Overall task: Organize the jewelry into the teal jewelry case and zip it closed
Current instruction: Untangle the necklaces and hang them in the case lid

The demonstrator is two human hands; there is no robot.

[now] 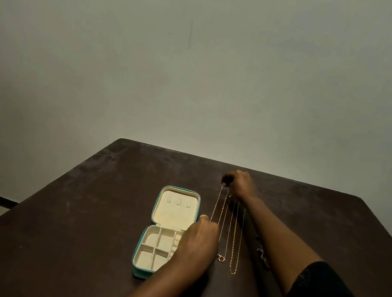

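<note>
1. A person's right hand [239, 183], reaching far across the dark worktop [76, 206], pinches the top end of a thin gold chain [216, 205]; the left hand [196, 241] is closed on the same chain's near end, drawing it straight between them.
2. The teal jewelry case [167, 231] lies open flat just left of the left hand, its cream lid toward the far side and its divided tray nearest; every compartment that shows looks empty.
3. Chains run side by side between the two hands and just right of the left hand: about four strands can be made out, among them one ending in a round clasp [221, 258] and a brighter yellow chain [236, 243], though the exact count is hard to fix.
4. A small gold ring [203, 217] appears beside the left hand's knuckles.
5. Such chains are likely light, limp and quick to tangle; holding each by its ends seems safest.
6. More small pieces [262, 254] lie half hidden under the right forearm.
</note>
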